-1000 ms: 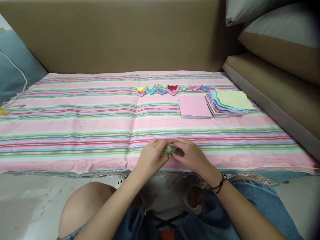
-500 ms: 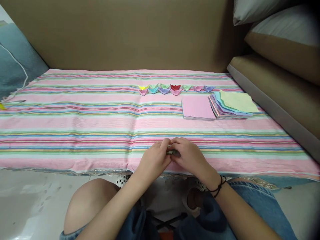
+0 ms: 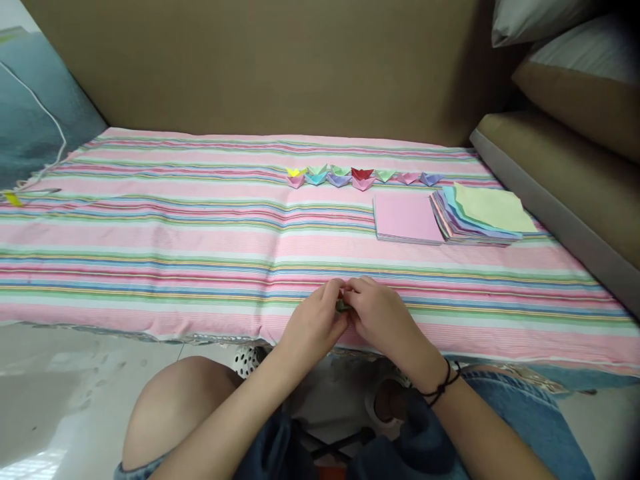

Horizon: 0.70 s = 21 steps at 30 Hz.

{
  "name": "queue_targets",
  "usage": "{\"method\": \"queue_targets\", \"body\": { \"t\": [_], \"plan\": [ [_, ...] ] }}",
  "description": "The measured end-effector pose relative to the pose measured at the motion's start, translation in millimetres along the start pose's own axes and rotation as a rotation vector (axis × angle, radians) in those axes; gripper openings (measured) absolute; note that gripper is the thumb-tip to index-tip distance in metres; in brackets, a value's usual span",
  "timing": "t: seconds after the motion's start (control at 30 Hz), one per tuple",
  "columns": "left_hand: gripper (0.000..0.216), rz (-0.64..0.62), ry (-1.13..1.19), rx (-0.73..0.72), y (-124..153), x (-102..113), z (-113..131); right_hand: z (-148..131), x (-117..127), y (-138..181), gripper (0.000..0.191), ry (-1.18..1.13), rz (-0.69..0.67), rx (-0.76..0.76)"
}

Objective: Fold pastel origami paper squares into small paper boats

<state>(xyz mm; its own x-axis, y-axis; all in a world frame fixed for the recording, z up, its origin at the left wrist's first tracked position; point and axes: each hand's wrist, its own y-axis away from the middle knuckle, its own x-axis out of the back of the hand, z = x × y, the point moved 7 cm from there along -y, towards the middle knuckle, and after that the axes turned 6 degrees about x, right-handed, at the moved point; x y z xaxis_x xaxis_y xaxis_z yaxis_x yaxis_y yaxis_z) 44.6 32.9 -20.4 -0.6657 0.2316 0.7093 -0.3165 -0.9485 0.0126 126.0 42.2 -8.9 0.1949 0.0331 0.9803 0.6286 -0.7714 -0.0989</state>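
Near the front edge of the striped cloth, my left hand (image 3: 316, 318) and my right hand (image 3: 379, 312) meet, fingers closed around a small green piece of folded paper (image 3: 341, 306). Most of that paper is hidden by my fingers, so its shape cannot be made out. Farther back stand several small folded paper boats in two rows, among them a yellow one (image 3: 296, 173), a dark red one (image 3: 362, 173) and a blue one (image 3: 316, 179). A black cord bracelet (image 3: 443, 385) circles my right wrist.
A stack of pink paper squares (image 3: 407, 218) lies right of centre, touching a fanned stack topped by pale yellow sheets (image 3: 493, 207). Brown cushions (image 3: 565, 167) border the right side, and a brown backrest (image 3: 260, 67) the rear. Scissors with a yellow handle (image 3: 13, 199) lie far left, near a white cable (image 3: 59, 133).
The view has shifted slightly, so the boats and paper stacks appear farther right. My hands stay together on the green paper, with their fingers slightly repositioned.
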Motion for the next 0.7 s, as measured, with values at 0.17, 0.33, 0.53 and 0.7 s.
{"method": "queue_targets", "body": {
  "t": [0.17,0.33,0.53,0.7],
  "plan": [
    [0.044,-0.002,0.047,-0.003,-0.5,-1.3,0.9,-0.8,-0.9,-4.1,0.021,0.085,-0.088,-0.040],
    [0.050,0.044,0.064,0.000,0.4,-4.2,-0.5,-1.2,3.6,-13.8,0.020,0.072,-0.147,0.025],
    [0.037,0.073,0.088,0.015,-0.8,-6.5,-5.2,12.4,1.0,-8.2,0.013,-0.051,-0.132,0.113],
    [0.028,0.092,0.073,0.006,-1.0,-4.6,-6.2,11.2,-2.3,-2.1,0.013,-0.061,-0.089,0.134]
  ]
}}
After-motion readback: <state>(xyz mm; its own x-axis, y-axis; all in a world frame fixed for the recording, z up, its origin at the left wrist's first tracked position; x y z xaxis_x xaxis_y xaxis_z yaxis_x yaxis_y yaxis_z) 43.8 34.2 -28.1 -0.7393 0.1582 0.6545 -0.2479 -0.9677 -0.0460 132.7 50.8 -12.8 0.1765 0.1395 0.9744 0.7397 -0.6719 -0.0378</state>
